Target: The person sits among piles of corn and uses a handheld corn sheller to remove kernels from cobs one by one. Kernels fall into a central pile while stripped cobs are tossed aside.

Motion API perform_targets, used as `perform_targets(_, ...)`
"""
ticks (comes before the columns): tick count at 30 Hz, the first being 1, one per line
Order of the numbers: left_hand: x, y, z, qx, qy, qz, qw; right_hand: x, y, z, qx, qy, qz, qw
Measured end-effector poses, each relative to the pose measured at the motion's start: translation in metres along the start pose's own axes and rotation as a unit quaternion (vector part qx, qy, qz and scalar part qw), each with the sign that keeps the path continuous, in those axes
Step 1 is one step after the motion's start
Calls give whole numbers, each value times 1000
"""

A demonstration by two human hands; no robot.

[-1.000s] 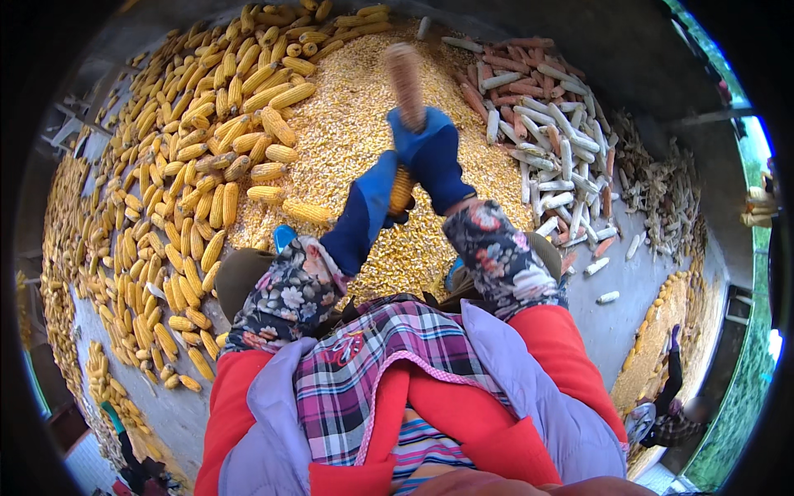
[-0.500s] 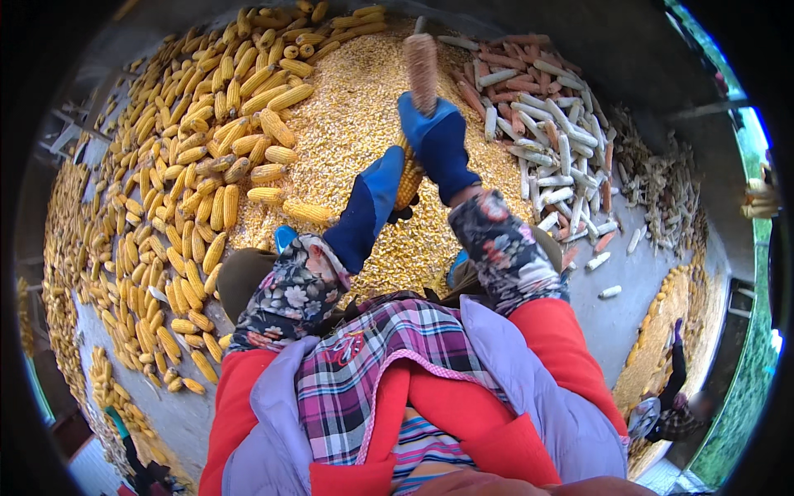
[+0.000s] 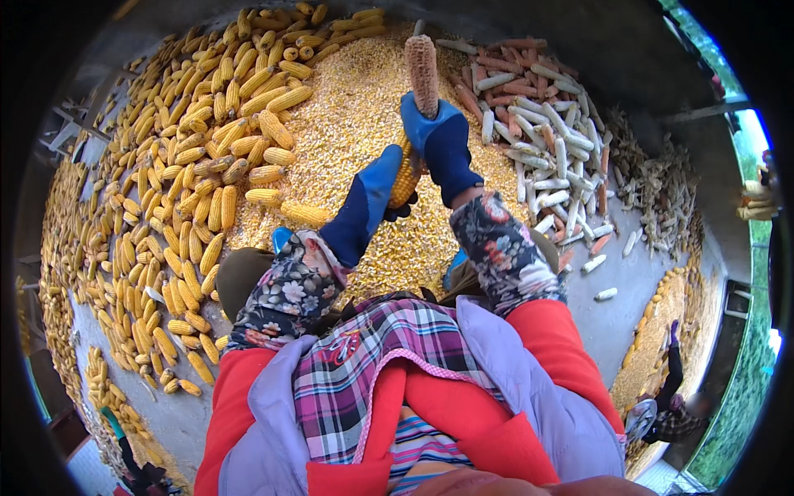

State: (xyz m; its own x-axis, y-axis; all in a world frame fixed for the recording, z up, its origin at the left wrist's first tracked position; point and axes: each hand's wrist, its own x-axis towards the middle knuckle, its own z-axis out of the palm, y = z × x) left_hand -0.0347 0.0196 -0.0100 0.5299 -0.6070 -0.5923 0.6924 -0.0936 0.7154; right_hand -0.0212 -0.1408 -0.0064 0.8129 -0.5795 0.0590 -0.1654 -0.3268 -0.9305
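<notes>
My left hand (image 3: 364, 198), in a blue glove, is closed on a yellow corn ear (image 3: 404, 174) held at a slant over loose kernels (image 3: 322, 124). My gloved right hand (image 3: 438, 140) grips a bare reddish-brown cob (image 3: 423, 74) that points up, and presses against the upper part of the ear beside my left hand. Both forearms wear floral sleeve covers. How far the ear is stripped is hidden by my fingers.
Many yellow ears (image 3: 198, 215) cover the floor at left. White and pinkish bare cobs (image 3: 554, 149) and dry husks (image 3: 662, 198) pile at right on the grey floor (image 3: 612, 322). A co-worker (image 3: 674, 422) works at lower right; another person (image 3: 136, 463) at lower left.
Over the last second both hands, with the cob and the ear, have shifted slightly up and to the right. The bare cob stands more upright and sharper in view.
</notes>
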Motion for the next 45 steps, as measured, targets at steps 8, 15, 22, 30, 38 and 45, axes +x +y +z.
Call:
perform_targets(8,18,-25,-25,53,-24,-18,998,-22,-14,4,-105,1,-190,976)
perform_targets(15,-25,24,-2,34,-48,48,997,2,-22,-33,172,-160,92,968)
perform_targets(22,-19,39,-32,-50,-80,128,987,-8,-23,-42,231,-181,75,953)
perform_targets(30,1,45,-31,18,7,456,890,-25,-33,-44,217,-283,19,934)
perform_targets(38,-26,62,-30,-86,-61,390,915,-43,-43,-40,283,-310,100,902)
perform_targets(45,33,33,-26,-97,161,509,840,-62,-38,0,286,-176,60,940)
